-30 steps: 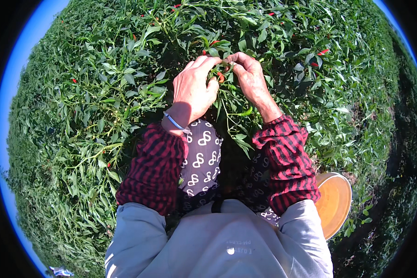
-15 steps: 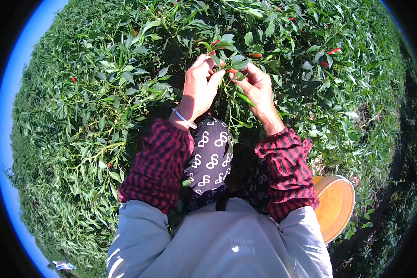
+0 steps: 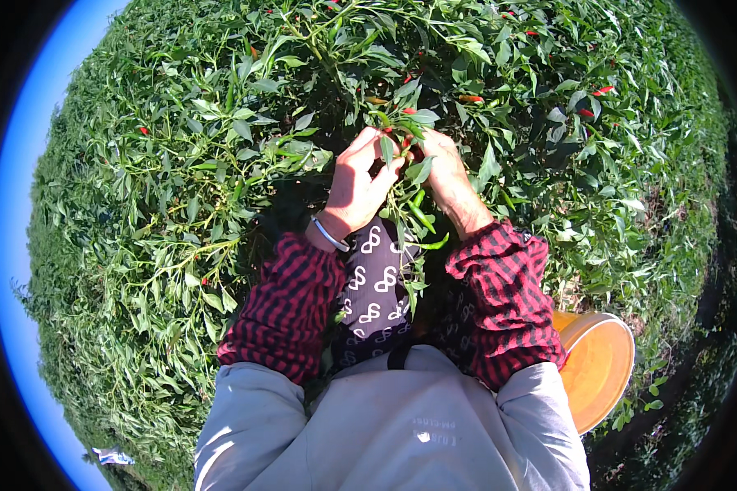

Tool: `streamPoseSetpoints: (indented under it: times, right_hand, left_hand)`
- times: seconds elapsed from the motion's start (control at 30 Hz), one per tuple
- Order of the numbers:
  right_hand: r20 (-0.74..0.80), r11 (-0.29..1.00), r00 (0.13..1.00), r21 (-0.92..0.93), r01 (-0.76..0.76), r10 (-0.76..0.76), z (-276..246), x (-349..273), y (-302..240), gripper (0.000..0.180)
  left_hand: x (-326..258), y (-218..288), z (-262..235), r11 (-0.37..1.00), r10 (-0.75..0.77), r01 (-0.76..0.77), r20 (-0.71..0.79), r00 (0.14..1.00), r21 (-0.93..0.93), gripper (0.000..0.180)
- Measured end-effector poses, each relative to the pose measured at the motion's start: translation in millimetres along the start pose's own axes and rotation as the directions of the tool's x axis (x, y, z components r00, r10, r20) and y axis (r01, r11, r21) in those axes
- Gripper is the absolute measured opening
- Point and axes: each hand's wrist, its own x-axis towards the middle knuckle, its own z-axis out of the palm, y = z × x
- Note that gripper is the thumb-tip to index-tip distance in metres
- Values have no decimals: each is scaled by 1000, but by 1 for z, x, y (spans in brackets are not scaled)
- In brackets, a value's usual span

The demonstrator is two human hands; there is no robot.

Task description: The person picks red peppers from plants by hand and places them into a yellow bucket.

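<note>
leaning over dense green chilli plants (image 3: 180, 164), the person brings both hands to one cluster. red chillies (image 3: 407, 145) sit between the hands, partly covered by leaves. left hand (image 3: 357, 184): curled, thumb and forefinger set narrow about the foliage, pale wristband (image 3: 329, 235) at the wrist; cannot tell whether the tips pinch a stalk. right hand (image 3: 445, 173): back upward, fingers bent in toward the cluster; tips hidden by leaves and fruit, so grip cannot be told.

handling, as judged: fruit light, smooth and somewhat slippery, firm yet easily bruised if squeezed; stalks thin, twigs likely to snap. best hold is a light pinch on the stalk just above the fruit, with the other hand steadying the branch. green chillies (image 3: 421, 216) hang just below the fingers and could be knocked.

surface and room: outdoors, strong sun; foliage spreads ahead and to both sides. patterned trousers (image 3: 375, 278) show between the forearms. an orange bucket (image 3: 600, 376) stands beside the right forearm. a darker strip of ground (image 3: 722, 278) runs at far right; blue sky (image 3: 24, 204) borders the left edge.
</note>
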Motion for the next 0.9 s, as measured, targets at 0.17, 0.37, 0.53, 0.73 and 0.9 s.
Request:
streamPoseSetpoints:
  times: [0.17, 0.37, 0.53, 0.73, 0.9]
  right_hand:
    - [42, 974, 978, -94, 208, -205, 4, -8, 19, 17]
    - [257, 275, 752, -820, 502, -607, 19, -27, -19, 19]
    - [-47, 764, 851, -468, 444, -523, 16, -18, -3, 18]
    - [-97, 993, 991, 85, -83, 91, 8, -16, -23, 20]
    - [110, 791, 944, -521, 321, -311, 19, -18, -8, 19]
  left_hand:
    - [-17, -15, -4, 986, -136, 140, 51, 989, -93, 13]
    - [-26, -17, 10, 923, -290, 238, -142, 946, -303, 12]
    - [-26, 0, 9, 997, -34, 50, -255, 966, 56, 13]
    - [-46, -10, 9, 764, -418, 141, -317, 851, -630, 17]
    - [-35, -12, 5, 840, -403, 143, -426, 810, -523, 12]
